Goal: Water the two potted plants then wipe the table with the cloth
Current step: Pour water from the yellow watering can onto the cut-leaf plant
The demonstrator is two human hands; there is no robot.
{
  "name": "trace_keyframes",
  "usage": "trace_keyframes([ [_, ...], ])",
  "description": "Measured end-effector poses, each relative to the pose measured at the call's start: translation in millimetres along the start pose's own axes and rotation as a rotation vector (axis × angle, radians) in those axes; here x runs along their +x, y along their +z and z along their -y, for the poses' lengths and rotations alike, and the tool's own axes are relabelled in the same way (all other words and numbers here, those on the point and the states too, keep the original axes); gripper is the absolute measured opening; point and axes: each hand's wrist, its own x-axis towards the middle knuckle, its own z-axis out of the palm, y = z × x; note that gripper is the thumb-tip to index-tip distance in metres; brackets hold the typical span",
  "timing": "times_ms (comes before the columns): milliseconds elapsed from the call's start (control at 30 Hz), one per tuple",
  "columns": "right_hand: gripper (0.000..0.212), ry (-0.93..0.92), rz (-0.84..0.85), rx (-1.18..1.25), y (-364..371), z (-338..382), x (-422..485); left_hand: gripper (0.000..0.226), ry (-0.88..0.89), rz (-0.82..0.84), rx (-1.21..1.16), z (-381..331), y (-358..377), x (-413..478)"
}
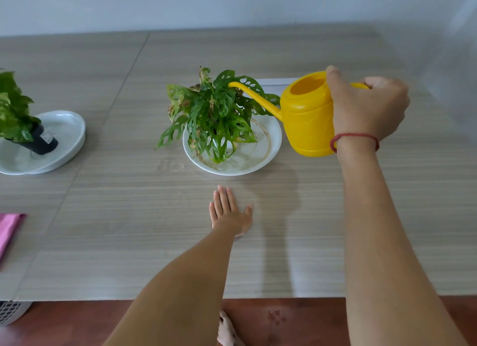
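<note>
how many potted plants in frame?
2. One plant mid-table on a white plate, under the watering can spout. Other plant at left edge, black pot on a white tray, partly cropped.

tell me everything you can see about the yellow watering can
The yellow watering can looks like glossy plastic: a barrel-shaped body with a wide round opening on top and a long thin spout whose tip reaches in among the leaves of the middle plant. The right hand grips its handle, mostly hidden, with the thumb against the rim. It is held just right of the plant's white dish; no water stream is visible.
</note>
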Motion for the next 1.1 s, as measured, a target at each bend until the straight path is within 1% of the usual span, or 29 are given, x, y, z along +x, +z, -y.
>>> trace_keyframes([
  [700, 0.066, -0.033, 0.019, 0.028, -1.2, 23.8, 3.0, 0.079, -0.007, 0.027, 0.011, -0.7, -3.8, -2.5],
  [900, 0.067, -0.040, 0.050, -0.013, -5.2, 14.2, 2.8, 0.078, -0.007, 0.024, 0.010, -1.1, -4.4, -3.9],
  [1100, 0.066, 0.015, 0.016, -0.027, -10.8, 3.0, 7.4, 0.079, -0.003, 0.012, 0.009, -1.2, -4.0, -4.4],
])
